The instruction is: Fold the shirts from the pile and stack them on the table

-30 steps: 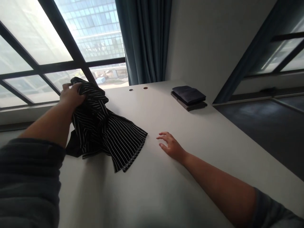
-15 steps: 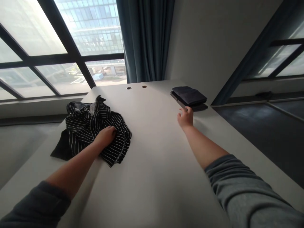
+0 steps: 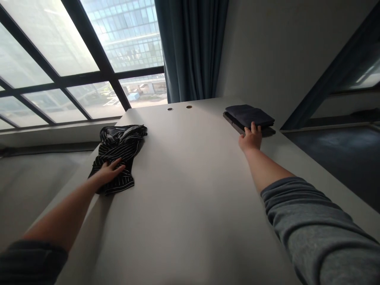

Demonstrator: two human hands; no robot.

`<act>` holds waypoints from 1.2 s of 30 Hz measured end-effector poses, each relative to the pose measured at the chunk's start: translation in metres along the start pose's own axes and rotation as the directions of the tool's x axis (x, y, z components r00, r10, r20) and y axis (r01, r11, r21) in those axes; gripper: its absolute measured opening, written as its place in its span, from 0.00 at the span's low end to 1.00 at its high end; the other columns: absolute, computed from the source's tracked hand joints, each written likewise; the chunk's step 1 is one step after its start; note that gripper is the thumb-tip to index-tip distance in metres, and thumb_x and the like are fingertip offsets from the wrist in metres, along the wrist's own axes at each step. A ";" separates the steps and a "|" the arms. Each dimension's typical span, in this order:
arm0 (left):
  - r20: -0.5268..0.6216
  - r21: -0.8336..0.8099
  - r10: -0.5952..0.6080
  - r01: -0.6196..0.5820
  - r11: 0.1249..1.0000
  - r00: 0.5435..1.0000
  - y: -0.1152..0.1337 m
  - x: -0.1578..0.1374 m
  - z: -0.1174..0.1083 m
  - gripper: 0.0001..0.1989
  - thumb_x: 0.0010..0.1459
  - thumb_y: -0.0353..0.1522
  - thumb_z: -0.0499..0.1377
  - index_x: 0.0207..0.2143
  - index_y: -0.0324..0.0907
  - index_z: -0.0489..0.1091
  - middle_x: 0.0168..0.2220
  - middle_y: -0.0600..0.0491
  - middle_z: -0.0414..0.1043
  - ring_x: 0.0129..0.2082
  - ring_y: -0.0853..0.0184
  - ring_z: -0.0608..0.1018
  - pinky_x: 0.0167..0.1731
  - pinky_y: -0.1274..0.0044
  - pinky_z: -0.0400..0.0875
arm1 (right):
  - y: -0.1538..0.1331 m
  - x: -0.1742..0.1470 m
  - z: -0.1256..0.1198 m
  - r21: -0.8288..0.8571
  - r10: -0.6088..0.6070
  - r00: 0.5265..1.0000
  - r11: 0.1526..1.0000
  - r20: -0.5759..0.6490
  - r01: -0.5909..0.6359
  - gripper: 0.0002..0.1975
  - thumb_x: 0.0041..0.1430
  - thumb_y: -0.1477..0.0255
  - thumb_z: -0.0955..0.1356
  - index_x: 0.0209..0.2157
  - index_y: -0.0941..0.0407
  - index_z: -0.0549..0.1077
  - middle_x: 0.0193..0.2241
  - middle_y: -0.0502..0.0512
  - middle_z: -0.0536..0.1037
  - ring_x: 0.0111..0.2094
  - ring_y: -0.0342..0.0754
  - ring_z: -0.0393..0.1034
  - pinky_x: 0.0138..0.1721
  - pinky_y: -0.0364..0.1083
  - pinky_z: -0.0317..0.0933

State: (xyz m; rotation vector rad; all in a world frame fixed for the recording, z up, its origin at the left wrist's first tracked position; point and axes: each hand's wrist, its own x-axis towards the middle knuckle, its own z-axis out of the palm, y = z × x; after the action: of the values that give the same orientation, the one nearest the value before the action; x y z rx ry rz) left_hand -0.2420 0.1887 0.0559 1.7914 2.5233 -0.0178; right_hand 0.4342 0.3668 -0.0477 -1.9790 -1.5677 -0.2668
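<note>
A crumpled black garment with thin white stripes [image 3: 123, 144] lies at the left edge of the white table [image 3: 178, 190]. My left hand [image 3: 109, 171] rests on its near part, fingers spread and holding nothing. On the far right of the table is a small stack of folded dark clothes [image 3: 249, 114], navy on top and greyish below. My right hand [image 3: 251, 139] touches the near side of that stack with its fingers apart. Whether any cloth is under those fingertips is hard to make out.
Two round cable holes [image 3: 189, 107] sit near the table's far edge. Behind it hang a dark blue curtain [image 3: 192, 51] and a window with black frames [image 3: 102, 75]. A grey wall [image 3: 267, 51] rises behind the stack.
My left hand has opened and moved left; the striped garment is shifted left and more bunched. My right hand's fingers have spread onto the stack. The view has turned slightly left.
</note>
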 end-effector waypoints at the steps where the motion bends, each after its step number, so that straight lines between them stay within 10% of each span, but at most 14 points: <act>1: 0.014 0.002 -0.041 0.041 0.999 0.999 0.006 -0.006 0.017 0.39 0.62 0.58 0.52 0.70 0.51 0.63 0.69 0.36 0.62 0.65 0.34 0.69 0.57 0.47 0.66 | -0.001 0.000 0.000 -0.008 -0.005 1.000 1.000 0.016 0.005 0.30 0.61 0.72 0.63 0.64 0.63 0.71 0.74 0.68 0.53 0.72 0.69 0.43 0.67 0.66 0.49; 6: -0.035 -0.088 -0.125 0.122 0.989 0.992 0.013 0.004 0.043 0.37 0.65 0.56 0.49 0.73 0.56 0.57 0.76 0.36 0.45 0.71 0.27 0.55 0.60 0.36 0.51 | -0.004 -0.002 -0.004 -0.001 -0.021 1.000 1.000 -0.002 0.021 0.34 0.60 0.73 0.62 0.68 0.66 0.64 0.72 0.70 0.58 0.72 0.66 0.45 0.67 0.65 0.51; 13: -0.174 -0.128 -0.069 0.047 0.991 0.982 -0.008 0.053 0.029 0.30 0.68 0.47 0.52 0.69 0.50 0.64 0.71 0.41 0.56 0.67 0.32 0.62 0.62 0.45 0.57 | -0.008 -0.005 -0.009 0.034 -0.023 1.000 0.999 -0.008 0.023 0.34 0.63 0.75 0.60 0.70 0.66 0.60 0.73 0.72 0.56 0.74 0.63 0.43 0.68 0.67 0.48; 20: -0.557 -0.203 -0.235 0.144 0.968 0.797 0.010 0.031 0.044 0.20 0.68 0.41 0.56 0.57 0.42 0.72 0.70 0.45 0.59 0.65 0.44 0.64 0.65 0.48 0.57 | -0.008 0.010 -0.028 0.026 -0.050 0.998 0.998 0.040 0.049 0.30 0.66 0.74 0.59 0.69 0.59 0.60 0.71 0.71 0.59 0.73 0.64 0.44 0.64 0.77 0.48; 28: -0.684 -0.158 0.038 -0.198 0.967 0.728 0.044 -0.017 0.050 0.20 0.66 0.39 0.57 0.57 0.41 0.73 0.67 0.38 0.63 0.66 0.43 0.66 0.67 0.47 0.50 | -0.054 0.088 -0.163 0.067 -0.356 0.911 0.924 -0.208 0.377 0.27 0.67 0.73 0.60 0.66 0.57 0.65 0.67 0.69 0.65 0.69 0.63 0.57 0.66 0.71 0.55; 33: -0.633 -0.227 0.265 -0.502 0.835 0.728 0.108 -0.058 0.047 0.17 0.68 0.38 0.57 0.56 0.43 0.73 0.61 0.40 0.70 0.62 0.48 0.72 0.63 0.52 0.63 | -0.119 0.038 -0.279 0.186 -0.574 0.734 0.727 -0.363 0.661 0.27 0.65 0.69 0.67 0.65 0.49 0.68 0.66 0.59 0.68 0.68 0.60 0.61 0.70 0.61 0.57; 36: -0.622 -0.311 0.473 -0.751 0.582 0.624 0.155 -0.115 0.039 0.27 0.67 0.40 0.60 0.66 0.49 0.63 0.65 0.40 0.64 0.63 0.51 0.72 0.61 0.56 0.69 | -0.141 -0.009 -0.317 0.272 -0.580 0.714 0.668 -0.392 0.693 0.28 0.64 0.67 0.70 0.64 0.50 0.70 0.65 0.60 0.68 0.67 0.62 0.62 0.70 0.62 0.57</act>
State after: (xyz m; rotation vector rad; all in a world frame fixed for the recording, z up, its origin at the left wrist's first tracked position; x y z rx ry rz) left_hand -0.0570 0.1295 0.0248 2.4746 1.5755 1.1934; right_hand 0.3631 0.1997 0.2480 -0.9569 -1.9015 -0.4345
